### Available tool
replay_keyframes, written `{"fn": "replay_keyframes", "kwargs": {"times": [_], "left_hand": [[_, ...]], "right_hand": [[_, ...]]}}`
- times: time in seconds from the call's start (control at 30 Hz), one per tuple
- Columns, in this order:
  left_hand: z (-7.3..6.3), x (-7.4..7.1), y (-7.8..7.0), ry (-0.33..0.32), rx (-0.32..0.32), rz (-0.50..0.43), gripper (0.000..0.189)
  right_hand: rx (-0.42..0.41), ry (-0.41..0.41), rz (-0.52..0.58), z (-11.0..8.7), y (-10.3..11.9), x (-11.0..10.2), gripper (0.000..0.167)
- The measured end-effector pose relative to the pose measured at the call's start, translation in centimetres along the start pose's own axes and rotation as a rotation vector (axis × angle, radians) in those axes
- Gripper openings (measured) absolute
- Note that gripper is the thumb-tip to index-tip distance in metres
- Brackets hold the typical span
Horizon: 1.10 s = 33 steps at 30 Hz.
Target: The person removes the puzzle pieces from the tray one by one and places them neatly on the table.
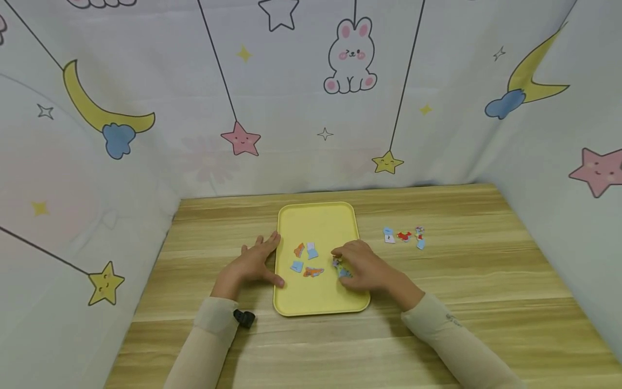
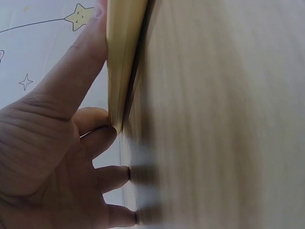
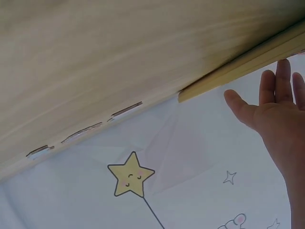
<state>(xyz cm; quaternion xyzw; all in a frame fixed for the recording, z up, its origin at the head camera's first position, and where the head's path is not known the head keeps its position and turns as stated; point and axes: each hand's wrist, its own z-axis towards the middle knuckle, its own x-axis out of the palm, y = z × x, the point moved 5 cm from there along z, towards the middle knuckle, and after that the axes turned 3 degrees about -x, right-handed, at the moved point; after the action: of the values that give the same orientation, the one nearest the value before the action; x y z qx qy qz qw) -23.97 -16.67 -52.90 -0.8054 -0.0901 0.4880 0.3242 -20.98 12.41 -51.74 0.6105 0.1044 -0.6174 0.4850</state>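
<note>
A yellow tray (image 1: 318,219) lies on the table with several small flat printed cutouts, like puzzle pieces, on it. My left hand (image 1: 250,266) is at its left edge, fingers spread, the thumb against the rim (image 2: 125,38). In the left wrist view some fingertips rest on the table beside the tray. My right hand (image 1: 365,266) reaches over the right rim, its fingers and thumb around a multicoloured cutout (image 1: 343,268) that it partly covers. To its left lie an orange piece (image 1: 313,272), a smaller orange piece (image 1: 298,249), a blue piece (image 1: 297,266) and a blue-and-white piece (image 1: 311,250).
Right of the tray, more cutouts lie on the wooden table (image 1: 466,270): a blue-and-white one (image 1: 389,235), a red one (image 1: 404,236) and a column of small pieces (image 1: 420,237). A printed cloth (image 1: 291,97) hangs behind and along both sides.
</note>
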Motion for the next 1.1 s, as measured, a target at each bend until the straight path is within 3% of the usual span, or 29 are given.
{"fn": "replay_keyframes", "kwargs": {"times": [0.37,0.73,1.1], "left_hand": [[0.1,0.1,0.0,0.009,0.003,0.006,0.134],[0.2,-0.2,-0.1,0.011,0.005,-0.007,0.136],[0.0,-0.1,-0.1,0.012,0.002,0.001,0.134]], "right_hand": [[0.080,-0.086,0.048,-0.8,-2.1,-2.4,0.054],[0.313,-0.152,0.208,-1.8,-5.1,-5.0,0.066],[0.281,-0.167,0.143,-2.5,-5.9,-5.8,0.068]]}}
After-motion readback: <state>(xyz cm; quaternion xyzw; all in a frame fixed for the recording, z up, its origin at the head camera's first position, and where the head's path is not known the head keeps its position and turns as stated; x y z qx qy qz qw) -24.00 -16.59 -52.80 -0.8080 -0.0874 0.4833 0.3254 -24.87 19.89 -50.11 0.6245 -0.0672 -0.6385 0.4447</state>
